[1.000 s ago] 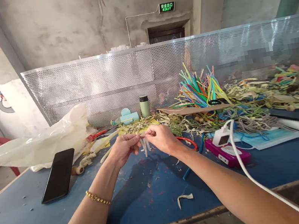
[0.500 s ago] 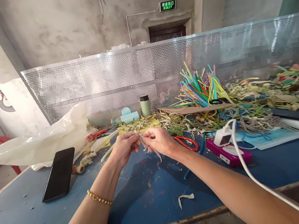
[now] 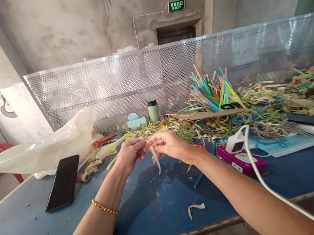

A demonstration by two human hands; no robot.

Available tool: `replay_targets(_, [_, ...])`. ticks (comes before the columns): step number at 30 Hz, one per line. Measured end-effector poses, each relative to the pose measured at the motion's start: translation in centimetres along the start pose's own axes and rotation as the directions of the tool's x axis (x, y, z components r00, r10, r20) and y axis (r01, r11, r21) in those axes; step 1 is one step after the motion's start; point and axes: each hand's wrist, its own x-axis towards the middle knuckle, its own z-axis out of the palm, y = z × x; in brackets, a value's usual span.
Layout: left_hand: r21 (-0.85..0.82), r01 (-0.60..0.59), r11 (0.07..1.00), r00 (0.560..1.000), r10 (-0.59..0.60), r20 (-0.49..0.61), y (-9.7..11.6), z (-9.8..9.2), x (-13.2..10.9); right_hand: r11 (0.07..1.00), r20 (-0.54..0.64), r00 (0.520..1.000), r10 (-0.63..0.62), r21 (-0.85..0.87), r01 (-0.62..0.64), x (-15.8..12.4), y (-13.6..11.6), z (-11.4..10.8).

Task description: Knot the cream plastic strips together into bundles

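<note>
Over the middle of the blue table (image 3: 82, 230), my left hand (image 3: 132, 152) pinches a pale, thin strip (image 3: 155, 160) that hangs down between my hands. My right hand (image 3: 166, 145) is right beside it, its fingertips closed at the top of the same strip. The exact spot where the fingers meet is small and partly hidden. A curled pale scrap (image 3: 196, 208) lies on the table nearer to me. Behind my hands spreads a heap of dry yellow-green strips (image 3: 149, 128).
A black phone (image 3: 62, 183) and plastic sheeting (image 3: 59, 144) are at left. Behind stand a green bottle (image 3: 153, 111) and a mesh screen (image 3: 103, 86). Colourful stems (image 3: 213, 92), a magenta box (image 3: 244, 161), a white cable (image 3: 259, 176) and a blue mask (image 3: 284, 144) are at right.
My right hand has turned slightly, its fingers now stretched more toward my left hand. The strip's hanging end has swung left. Part of the red loop is now covered by my right wrist.
</note>
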Motion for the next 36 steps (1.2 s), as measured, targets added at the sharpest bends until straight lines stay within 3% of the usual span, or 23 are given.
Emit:
replay_targets(5, [0.016, 0.013, 1.0, 1.0, -0.013, -0.003, -0.1, -0.1, 0.0, 0.973, -0.068, 0.993, -0.096, -0.217, 0.079, 0.0, 0.1, 0.1])
replay_targets(8, [0.055, -0.005, 0.998, 1.0, 0.004, 0.018, -0.2, -0.1, 0.0, 0.885, -0.148, 0.941, -0.305, -0.408, 0.223, 0.0, -0.3, 0.1])
replay_targets(10, [0.067, 0.0, 0.998, 0.999, -0.003, 0.051, -0.2, -0.1, -0.1, 0.867, -0.187, 0.908, -0.374, -0.418, 0.271, 0.1, -0.5, 0.1])
replay_targets(14, [0.063, 0.028, 0.998, 0.993, -0.035, 0.113, 0.1, 0.1, -0.4, 0.955, -0.166, 0.949, -0.269, -0.176, 0.24, 0.3, -0.5, 0.0])
replay_targets(17, [0.066, 0.035, 0.997, 0.989, -0.044, 0.143, 0.4, 0.3, -0.5, 0.974, -0.185, 0.957, -0.222, -0.092, 0.208, 0.4, -0.3, 0.0])
replay_targets(31, [0.075, 0.052, 0.996, 0.977, -0.066, 0.205, 1.0, 0.5, -1.0, 0.973, -0.21, 0.955, -0.208, -0.141, 0.18, 0.3, 0.0, 0.4])
replay_targets(36, [0.035, 0.053, 0.998, 0.972, -0.059, 0.227, 1.2, 0.7, -1.1, 0.979, -0.27, 0.947, -0.176, -0.152, 0.138, 0.3, 0.1, 0.7])
